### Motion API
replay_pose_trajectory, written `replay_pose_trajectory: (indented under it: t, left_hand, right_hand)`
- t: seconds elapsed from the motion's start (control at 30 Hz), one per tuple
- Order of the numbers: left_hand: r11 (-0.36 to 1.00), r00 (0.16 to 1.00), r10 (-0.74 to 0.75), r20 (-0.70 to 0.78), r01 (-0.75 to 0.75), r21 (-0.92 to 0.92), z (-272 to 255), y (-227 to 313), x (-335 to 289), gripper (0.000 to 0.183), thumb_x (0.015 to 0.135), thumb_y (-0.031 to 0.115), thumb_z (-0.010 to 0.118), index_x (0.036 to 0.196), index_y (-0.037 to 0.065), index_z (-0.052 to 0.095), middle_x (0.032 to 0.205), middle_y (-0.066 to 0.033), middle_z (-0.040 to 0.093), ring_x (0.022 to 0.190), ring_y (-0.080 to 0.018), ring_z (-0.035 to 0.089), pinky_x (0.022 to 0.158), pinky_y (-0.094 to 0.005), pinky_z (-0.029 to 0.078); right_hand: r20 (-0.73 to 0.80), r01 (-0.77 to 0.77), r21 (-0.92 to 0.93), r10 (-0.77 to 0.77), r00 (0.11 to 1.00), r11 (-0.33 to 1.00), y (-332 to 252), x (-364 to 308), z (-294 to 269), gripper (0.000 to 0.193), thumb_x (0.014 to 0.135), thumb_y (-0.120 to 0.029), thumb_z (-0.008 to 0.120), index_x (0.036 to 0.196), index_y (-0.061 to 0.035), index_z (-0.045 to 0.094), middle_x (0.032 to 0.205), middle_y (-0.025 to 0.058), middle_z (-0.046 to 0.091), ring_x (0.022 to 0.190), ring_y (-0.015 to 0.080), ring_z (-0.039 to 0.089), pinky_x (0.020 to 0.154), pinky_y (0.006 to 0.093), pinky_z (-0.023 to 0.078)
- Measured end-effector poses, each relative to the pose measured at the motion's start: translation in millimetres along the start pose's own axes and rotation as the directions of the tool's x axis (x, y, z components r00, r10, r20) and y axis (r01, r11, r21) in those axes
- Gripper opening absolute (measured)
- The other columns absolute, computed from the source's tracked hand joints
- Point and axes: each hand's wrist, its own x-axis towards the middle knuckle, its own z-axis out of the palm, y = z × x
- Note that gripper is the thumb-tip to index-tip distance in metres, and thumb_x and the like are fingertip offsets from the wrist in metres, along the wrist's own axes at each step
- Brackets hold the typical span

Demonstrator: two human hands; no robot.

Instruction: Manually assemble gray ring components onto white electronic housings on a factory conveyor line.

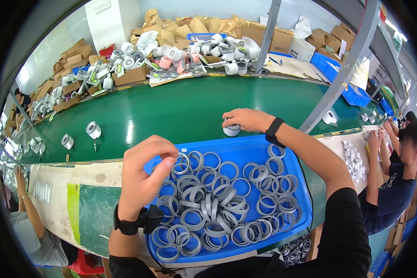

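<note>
My left hand [146, 173] is over the left edge of a blue tray [306, 204], thumb and fingers curled together. A grey ring [183, 162] shows at its fingertips and looks pinched there. Many loose grey rings [190, 194] lie overlapping in the tray. Beyond the tray's far edge, my right hand [248, 120] has its fingers closed over the top of a white and grey round housing [231, 131] on the green conveyor belt [180, 116]. The fingers partly hide the housing's top.
Two white and grey housings [93, 130] rest on the belt to the left. Behind it are heaped white and pink parts [171, 58] and cardboard boxes. A metal post [340, 69] rises at right. Co-workers sit on both sides, one person [389, 185] at right.
</note>
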Motion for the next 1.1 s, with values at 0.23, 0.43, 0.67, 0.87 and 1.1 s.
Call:
replay_pose_trajectory:
  t: [0.23, 0.43, 0.67, 0.87, 1.1]
  left_hand:
    - [0.919, 0.999, -0.052, 0.010, 0.044, 0.391, 17.4, 7.8, -9.1, 0.079, 0.062, 0.006, 0.078, 0.132, 0.003, 0.039, 0.131, -0.0141, 0.048, 0.114, -0.0295, 0.053, 0.087, -0.0370, 0.046]
    - [0.774, 0.989, 0.146, 0.008, -0.119, 0.622, 46.0, 26.9, -18.5, 0.091, 0.057, 0.014, 0.085, 0.131, 0.001, 0.035, 0.129, -0.0242, 0.041, 0.112, -0.0414, 0.047, 0.088, -0.0449, 0.044]
    - [0.989, 0.995, -0.038, -0.092, 0.025, -0.144, 35.8, 24.5, -24.6, 0.085, 0.054, 0.021, 0.090, 0.120, 0.002, 0.041, 0.112, -0.0112, 0.045, 0.105, -0.0213, 0.050, 0.088, -0.0343, 0.045]
    - [0.827, 0.984, -0.170, 0.053, 0.172, -0.535, 49.2, 32.1, -34.1, 0.089, 0.058, 0.030, 0.090, 0.125, 0.002, 0.039, 0.119, -0.0116, 0.048, 0.109, -0.0217, 0.056, 0.093, -0.0334, 0.045]
    - [0.745, 0.978, -0.131, 0.165, 0.206, -0.634, 62.2, 37.2, -36.7, 0.091, 0.062, 0.020, 0.088, 0.132, 0.003, 0.033, 0.124, -0.0132, 0.049, 0.114, -0.0229, 0.054, 0.096, -0.0352, 0.045]
  right_hand:
    - [-0.363, 0.049, 0.184, 0.022, 0.932, 0.982, -71.9, 11.2, -39.2, 0.056, 0.062, 0.005, 0.070, 0.114, -0.0096, 0.057, 0.115, 0.0093, 0.056, 0.102, 0.0329, 0.058, 0.085, 0.0405, 0.050]
    - [-0.600, 0.231, 0.285, -0.014, 0.800, 0.930, -207.7, -19.9, -98.1, 0.055, 0.065, -0.011, 0.075, 0.114, -0.0055, 0.053, 0.109, 0.0135, 0.056, 0.088, 0.0334, 0.060, 0.074, 0.0397, 0.052]
    - [-0.704, 0.409, 0.511, 0.095, 0.704, 0.756, -220.8, -60.0, -105.1, 0.067, 0.067, -0.018, 0.080, 0.126, -0.0033, 0.052, 0.125, 0.0173, 0.052, 0.108, 0.0332, 0.057, 0.089, 0.0382, 0.049]
    - [-0.699, 0.501, 0.601, 0.105, 0.708, 0.622, -230.1, -90.4, -80.4, 0.079, 0.076, -0.025, 0.078, 0.140, -0.0095, 0.036, 0.135, 0.0329, 0.035, 0.104, 0.0405, 0.058, 0.082, 0.0464, 0.053]
    - [-0.766, 0.487, 0.641, 0.455, 0.454, 0.593, -266.9, -91.2, -64.5, 0.072, 0.063, -0.018, 0.083, 0.125, 0.0017, 0.051, 0.124, 0.0290, 0.052, 0.114, 0.0408, 0.054, 0.095, 0.0449, 0.044]
